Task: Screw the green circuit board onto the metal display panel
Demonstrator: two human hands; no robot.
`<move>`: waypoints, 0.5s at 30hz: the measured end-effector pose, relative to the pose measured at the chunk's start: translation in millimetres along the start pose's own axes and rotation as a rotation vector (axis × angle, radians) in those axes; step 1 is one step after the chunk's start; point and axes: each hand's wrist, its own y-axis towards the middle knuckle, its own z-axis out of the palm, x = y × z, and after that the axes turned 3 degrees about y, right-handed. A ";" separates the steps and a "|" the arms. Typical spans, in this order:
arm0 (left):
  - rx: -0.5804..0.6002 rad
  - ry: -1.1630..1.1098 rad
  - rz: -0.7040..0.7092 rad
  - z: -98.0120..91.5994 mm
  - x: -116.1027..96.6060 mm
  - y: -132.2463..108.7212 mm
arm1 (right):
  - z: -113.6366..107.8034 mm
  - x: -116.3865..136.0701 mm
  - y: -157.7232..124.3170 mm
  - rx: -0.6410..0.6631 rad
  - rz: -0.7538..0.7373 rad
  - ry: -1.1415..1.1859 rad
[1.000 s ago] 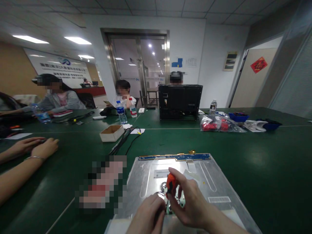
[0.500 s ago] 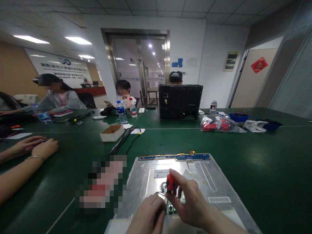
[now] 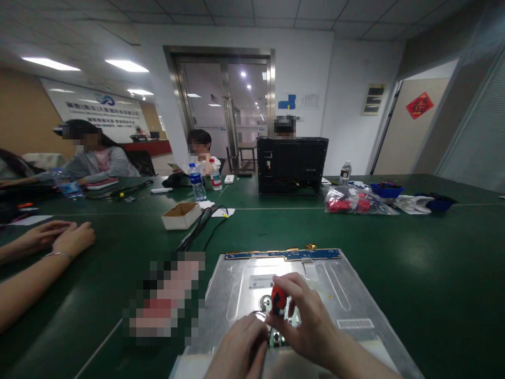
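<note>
Head view: we see our right hand (image 3: 311, 321) pinching the orange-and-black handle of a short screwdriver (image 3: 278, 299) between thumb and fingertips, the fingers bent around its upper end and the palm clear of it; the tool stands nearly upright over the green circuit board (image 3: 277, 338) on the back of the silver metal panel (image 3: 337, 302), and we judge that this pose keeps the shaft close to square with the board and leaves the handle free to turn; our left hand (image 3: 240, 345) sits low, just beside the screwdriver, its fingers drawn together and curled inward at the board's edge, probably to steady the shaft or something small there, though its fingertips are hidden and we cannot tell whether they pinch anything; the panel lies flat on the green table (image 3: 442, 284) right in front of us, its long blue circuit strip (image 3: 311, 255) along the far edge, and this placing seems meant to let both our wrists reach over the near edge; to the left, well apart from our work, a co-worker's hands (image 3: 74, 239) meet over the table; the open cardboard box (image 3: 181, 217) and the black cables (image 3: 199, 229) lie beyond the panel's far left corner, outside our reach path.
</note>
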 end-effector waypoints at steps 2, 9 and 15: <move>-0.008 0.004 0.007 0.4 0.4 -0.1 | -0.3 -0.7 0.2 0.017 0.000 -0.004; 0.016 -0.006 -0.005 2.7 2.8 -0.7 | 0.5 3.9 1.7 0.041 -0.024 0.006; 0.043 -0.011 -0.010 -3.2 -1.8 1.5 | 0.9 4.5 -0.1 0.034 0.020 -0.031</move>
